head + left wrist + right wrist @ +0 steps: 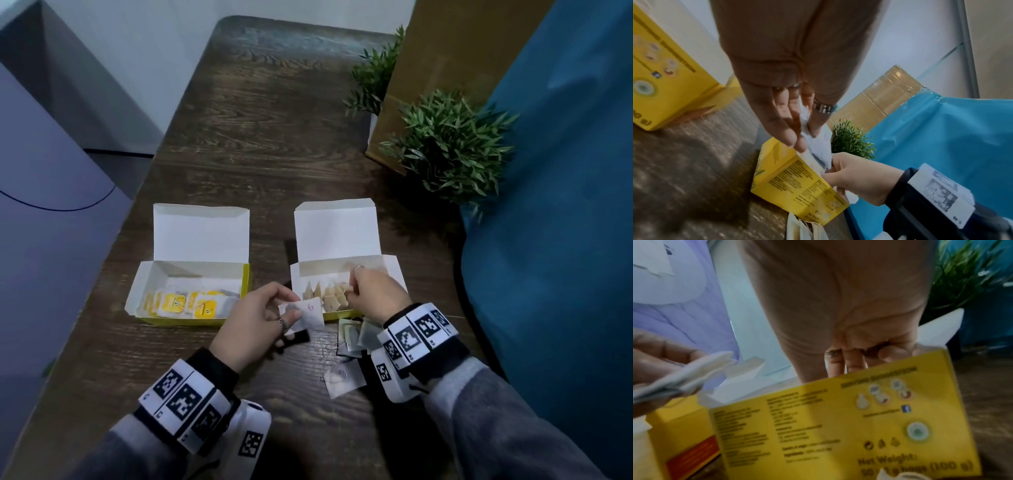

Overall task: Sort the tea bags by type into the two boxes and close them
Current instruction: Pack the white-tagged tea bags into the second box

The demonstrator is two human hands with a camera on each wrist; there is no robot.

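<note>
— What do we see on the tabletop [260, 144]?

— Two yellow boxes stand side by side with their lids up. The left box [191, 291] holds flat white tea bags with yellow tags [191, 303]. The right box [337, 274] holds tan tea bags [325, 294] standing on edge.

— And our left hand [255, 320]?

— We have it between the two boxes, just in front of them, with thumb and fingers pinching a white tea bag [306, 313] that carries a small pink mark. The left wrist view shows the same pinch on that white paper, fingers close together around it.

— Our right hand [371, 294]?

— It reaches over the front wall of the right box, fingers curled down among the tan tea bags. We see the fingertips bunched together there, but we cannot tell whether they are gripping one; the right wrist view is blurred and the box wall hides the tips.

— Anything still unsorted?

— A small loose pile of tea bags [356, 337] lies on the tabletop below the right wrist, and one more white tea bag [342, 378] sits nearer to us, apart from the pile.

— What else?

— Two green plants [452, 144], a brown cardboard box [455, 51] behind them, and blue fabric [561, 240] along the right side.
</note>
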